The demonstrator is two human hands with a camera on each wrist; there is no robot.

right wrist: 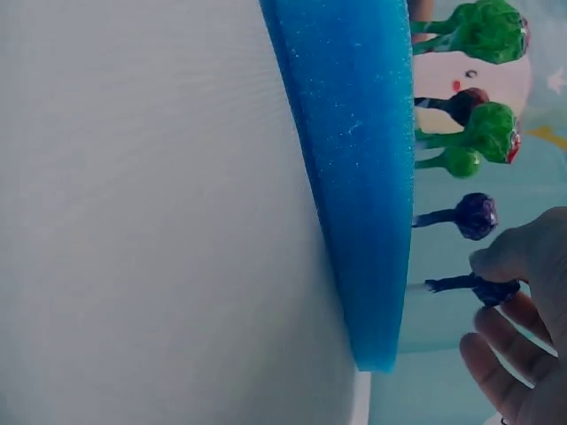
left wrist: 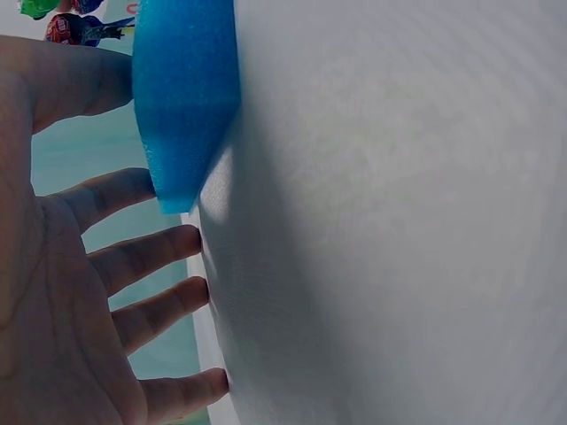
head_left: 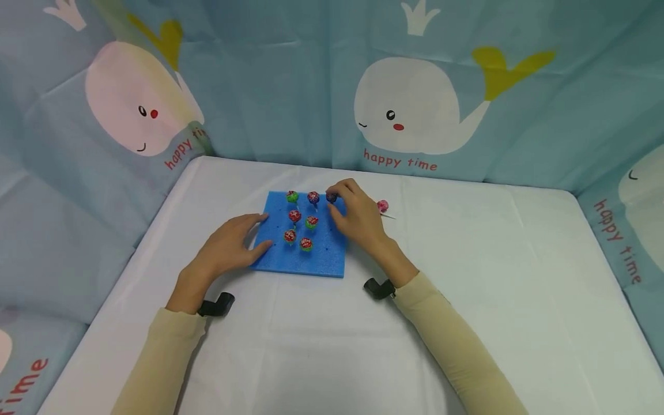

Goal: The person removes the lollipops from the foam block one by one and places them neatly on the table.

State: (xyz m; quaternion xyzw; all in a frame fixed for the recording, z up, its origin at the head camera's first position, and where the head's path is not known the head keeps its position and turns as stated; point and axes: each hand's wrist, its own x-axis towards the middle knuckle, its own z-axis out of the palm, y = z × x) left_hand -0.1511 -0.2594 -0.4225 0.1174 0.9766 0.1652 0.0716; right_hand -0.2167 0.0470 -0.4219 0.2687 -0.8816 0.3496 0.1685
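Note:
A blue foam board point(head_left: 324, 262) lies on the table with several wrapped lollipops stuck upright in it. My right hand point(head_left: 360, 219) is at its back right corner, pinching the wrapped head of a dark purple lollipop point(right wrist: 498, 290). In the right wrist view that lollipop's white stick meets the board's top, though I cannot tell how deep it sits. Beside it stands another purple lollipop point(right wrist: 477, 216). My left hand point(head_left: 225, 245) touches the board's left side with spread fingers, its thumb point(left wrist: 89, 84) against the foam. Green-and-red lollipops point(head_left: 306, 244) fill the nearer rows.
A pink lollipop point(head_left: 383, 206) lies on the white tablecloth point(head_left: 493, 288), just right of my right hand. Small holes dot the board. Blue curtains with whale prints point(head_left: 410, 106) hang behind the table and at both sides.

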